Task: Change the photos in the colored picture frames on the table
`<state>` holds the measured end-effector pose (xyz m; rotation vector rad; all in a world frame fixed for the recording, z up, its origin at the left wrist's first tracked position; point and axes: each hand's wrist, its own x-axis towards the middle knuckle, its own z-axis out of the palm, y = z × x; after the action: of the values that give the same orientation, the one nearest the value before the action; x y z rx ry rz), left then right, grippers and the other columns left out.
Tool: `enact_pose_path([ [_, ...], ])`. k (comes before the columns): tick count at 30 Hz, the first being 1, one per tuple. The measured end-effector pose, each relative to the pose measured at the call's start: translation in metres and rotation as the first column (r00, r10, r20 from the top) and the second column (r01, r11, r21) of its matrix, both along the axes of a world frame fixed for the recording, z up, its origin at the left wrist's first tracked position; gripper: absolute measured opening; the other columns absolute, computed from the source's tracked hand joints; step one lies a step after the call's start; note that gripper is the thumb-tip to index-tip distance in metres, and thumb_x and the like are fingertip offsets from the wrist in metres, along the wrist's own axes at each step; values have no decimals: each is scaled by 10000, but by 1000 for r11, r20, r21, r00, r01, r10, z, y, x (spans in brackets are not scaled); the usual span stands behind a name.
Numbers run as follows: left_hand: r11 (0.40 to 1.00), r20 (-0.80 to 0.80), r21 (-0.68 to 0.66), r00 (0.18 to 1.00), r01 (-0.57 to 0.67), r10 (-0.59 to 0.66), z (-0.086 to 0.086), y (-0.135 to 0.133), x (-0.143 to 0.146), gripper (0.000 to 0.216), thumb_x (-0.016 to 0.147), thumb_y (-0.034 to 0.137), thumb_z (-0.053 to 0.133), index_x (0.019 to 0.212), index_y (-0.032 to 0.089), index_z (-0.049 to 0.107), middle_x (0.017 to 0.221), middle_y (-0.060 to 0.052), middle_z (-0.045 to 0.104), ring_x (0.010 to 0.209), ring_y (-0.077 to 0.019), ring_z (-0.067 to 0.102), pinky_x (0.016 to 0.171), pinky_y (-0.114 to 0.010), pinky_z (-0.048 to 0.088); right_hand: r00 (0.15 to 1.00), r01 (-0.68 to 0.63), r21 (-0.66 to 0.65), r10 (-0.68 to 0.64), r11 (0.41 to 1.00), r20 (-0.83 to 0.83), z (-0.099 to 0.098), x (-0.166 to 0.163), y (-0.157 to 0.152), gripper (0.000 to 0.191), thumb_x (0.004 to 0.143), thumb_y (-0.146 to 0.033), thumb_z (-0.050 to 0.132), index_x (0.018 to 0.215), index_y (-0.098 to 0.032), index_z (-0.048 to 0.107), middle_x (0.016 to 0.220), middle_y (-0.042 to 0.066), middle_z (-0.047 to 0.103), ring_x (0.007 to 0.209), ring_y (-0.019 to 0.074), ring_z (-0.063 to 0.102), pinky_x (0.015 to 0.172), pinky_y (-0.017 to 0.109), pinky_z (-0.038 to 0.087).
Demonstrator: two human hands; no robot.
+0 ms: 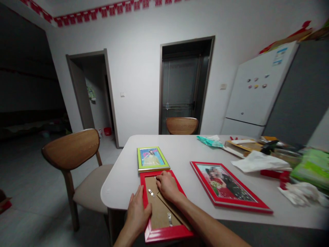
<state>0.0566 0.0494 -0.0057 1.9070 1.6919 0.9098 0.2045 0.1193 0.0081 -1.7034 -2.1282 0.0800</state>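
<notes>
A red picture frame (169,233) lies face down at the table's near edge, its brown backing board (157,219) showing. My left hand (137,211) grips the frame's left side, thumb over the edge. At the far end of the backing, my right hand (167,185) has its fingers closed on a small metal clip (155,177), mostly covered by the fingertips. Two more metal pieces, one clip (151,192) at the left and one hanger (170,219) near the bottom, sit on the board. A support leg (171,207) runs along it, partly under my right forearm.
Beyond the red frame lies a yellow-green framed picture (151,157). To the right is another red framed photo (228,188), face up. Crumpled white paper (262,161), a teal packet (209,141) and a green bag (312,169) crowd the table's right side. A wooden chair (72,151) stands left.
</notes>
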Motion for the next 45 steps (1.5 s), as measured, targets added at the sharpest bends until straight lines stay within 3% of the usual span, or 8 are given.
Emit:
enact_pose_path([
  [6,1000,1,-9,1000,-1,1,6,0,1,585,679,220,439,1236,85,320,1283,-117,391,1176,-206,347,1008,-318,157,998,-49,-27,48,998,-37,4,1,-6,304,759,-250,431,1016,-205,587,934,86,560,883,201,463,747,293,340],
  [9,1000,23,-15,1000,-10,11,7,2,0,593,670,219,446,1237,103,322,1281,-103,398,1171,-201,354,992,-289,186,970,-208,-13,205,978,-128,15,18,-28,364,732,-227,463,1087,-202,535,1017,74,539,942,180,456,816,281,332],
  [15,1000,8,3,1000,-8,8,6,3,-1,598,675,228,443,1241,82,314,1273,-112,408,1147,-207,383,958,-276,241,830,-552,-159,520,819,-201,32,50,-80,288,635,-181,560,894,-280,638,1067,9,508,959,160,462,831,262,347],
  [22,1000,-7,7,1000,-8,8,7,1,0,590,673,223,442,1235,88,322,1260,-103,426,1137,-200,396,949,-267,253,875,-466,-85,444,881,-193,17,36,-82,110,654,-222,582,708,-259,671,961,10,537,932,169,457,849,303,327],
  [28,1000,-17,4,1000,9,-9,7,2,-1,596,681,227,431,1244,75,305,1265,-117,416,1147,-215,380,980,-303,209,932,-296,-51,276,954,-237,19,36,-77,284,669,-269,551,940,-196,596,991,65,521,899,166,471,793,263,360],
  [39,999,-104,-53,994,13,-18,-1,8,1,607,696,264,431,1261,106,276,1318,-92,343,1204,-188,300,1019,-310,110,964,-194,-102,170,976,-206,16,30,-63,352,603,-159,495,940,-158,597,902,74,566,868,171,487,753,228,354],
  [42,998,-88,-58,996,-12,7,1,10,4,569,702,317,443,1219,97,352,1320,-125,330,1221,-207,268,1014,-344,124,967,-163,-96,140,982,-211,23,33,-62,346,583,-156,504,912,-158,614,891,80,577,844,181,500,736,242,368],
  [45,1000,110,-16,994,-17,19,10,11,9,432,670,362,494,1023,117,540,1290,-148,370,1204,-249,293,986,-357,192,967,-125,-39,113,991,-227,34,30,-63,335,583,-157,517,903,-155,618,888,85,578,846,190,501,746,262,375],
])
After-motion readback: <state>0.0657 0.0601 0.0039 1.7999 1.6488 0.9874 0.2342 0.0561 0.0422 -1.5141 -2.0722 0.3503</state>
